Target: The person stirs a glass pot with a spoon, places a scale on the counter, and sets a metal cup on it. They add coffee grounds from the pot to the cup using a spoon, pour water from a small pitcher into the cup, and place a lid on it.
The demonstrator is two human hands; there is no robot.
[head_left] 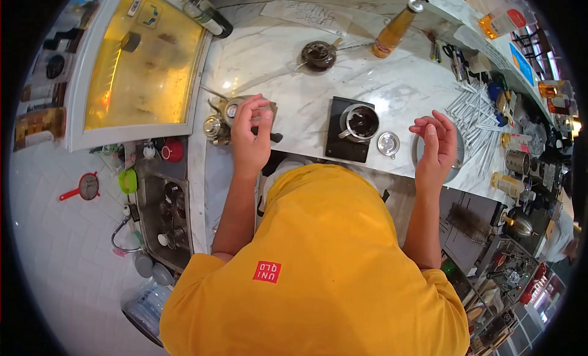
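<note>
Both of my hands are raised above the marble counter with nothing in them. My left hand (252, 134), fingers loosely bent and apart, is over the metal kettle (233, 111) and its dark handle. Over a round metal tray (457, 160) is my right hand (438, 144), its fingers spread and curled a little. Between them a metal cup (361, 122) with dark contents stands on a black scale (337, 126). Just right of the scale lies a small round metal lid (388, 144). Farther back sits a glass pot (319, 55) with dark contents.
An amber bottle (395, 32) and a handwritten paper sign (306, 16) are at the back. Several white straws (481, 120) lie at the right. At the left are a dark green bottle (211, 18), a yellow-lit glass door (144, 62) and a sink (153, 200) below.
</note>
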